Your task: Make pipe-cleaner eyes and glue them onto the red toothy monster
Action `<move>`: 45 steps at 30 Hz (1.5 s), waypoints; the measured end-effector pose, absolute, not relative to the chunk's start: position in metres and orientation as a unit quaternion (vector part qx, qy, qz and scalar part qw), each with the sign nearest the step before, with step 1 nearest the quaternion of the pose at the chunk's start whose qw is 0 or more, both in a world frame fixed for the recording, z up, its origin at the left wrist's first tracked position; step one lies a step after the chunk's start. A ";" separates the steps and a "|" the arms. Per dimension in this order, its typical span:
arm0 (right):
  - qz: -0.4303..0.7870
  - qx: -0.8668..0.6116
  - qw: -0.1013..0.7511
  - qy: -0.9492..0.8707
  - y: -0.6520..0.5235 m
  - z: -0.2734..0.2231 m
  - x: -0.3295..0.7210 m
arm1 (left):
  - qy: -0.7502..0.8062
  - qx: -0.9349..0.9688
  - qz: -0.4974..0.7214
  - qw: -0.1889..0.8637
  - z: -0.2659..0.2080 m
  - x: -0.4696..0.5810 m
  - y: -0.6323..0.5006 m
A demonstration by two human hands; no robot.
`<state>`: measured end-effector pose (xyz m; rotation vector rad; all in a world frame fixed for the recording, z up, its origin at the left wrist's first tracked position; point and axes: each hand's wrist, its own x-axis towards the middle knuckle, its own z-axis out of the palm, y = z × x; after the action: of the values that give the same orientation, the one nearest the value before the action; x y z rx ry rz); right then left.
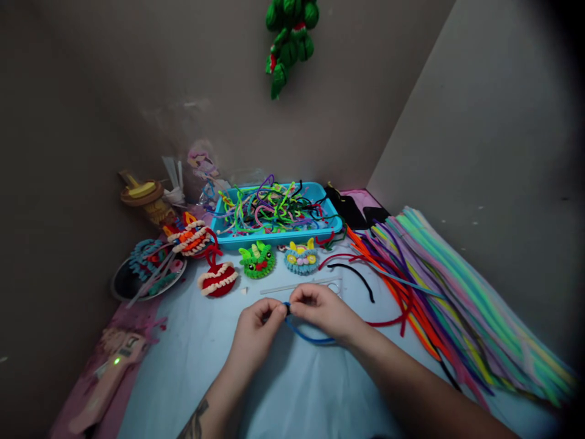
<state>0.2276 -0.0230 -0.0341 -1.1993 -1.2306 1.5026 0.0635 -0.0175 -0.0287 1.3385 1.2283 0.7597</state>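
Note:
My left hand and my right hand meet above the middle of the table, thumbs and fingers pinched. Between the fingertips is a blue pipe cleaner with a dark bit at its pinched end. Its loose length curves down and passes under my right hand. Just beyond my hands lies a thin clear rod. Farther back sit a green fuzzy dragon-like head and a light blue one. A black pipe cleaner lies right of them.
A blue tray of tangled pipe cleaner pieces stands at the back. Long pipe cleaners cover the right side. At left are a red and cream fuzzy piece, a metal bowl and a pink tool with a green light.

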 end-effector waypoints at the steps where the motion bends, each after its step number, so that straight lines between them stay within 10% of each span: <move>1: 0.616 -0.465 0.422 -0.476 -0.023 -0.035 0.228 | 0.516 0.557 0.320 0.566 -0.028 0.064 -0.018; 11: 0.687 -0.417 0.428 -0.414 -0.024 -0.039 0.225 | 0.512 0.517 0.328 0.602 -0.027 0.066 -0.021; 45: 0.353 -0.502 0.307 -0.727 -0.027 -0.022 0.235 | 0.507 0.683 0.309 0.426 -0.030 0.057 -0.017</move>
<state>0.2353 -0.0271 -0.0223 -1.3281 -1.9242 0.9329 0.0566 -0.0169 -0.0303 1.7070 1.2678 0.7716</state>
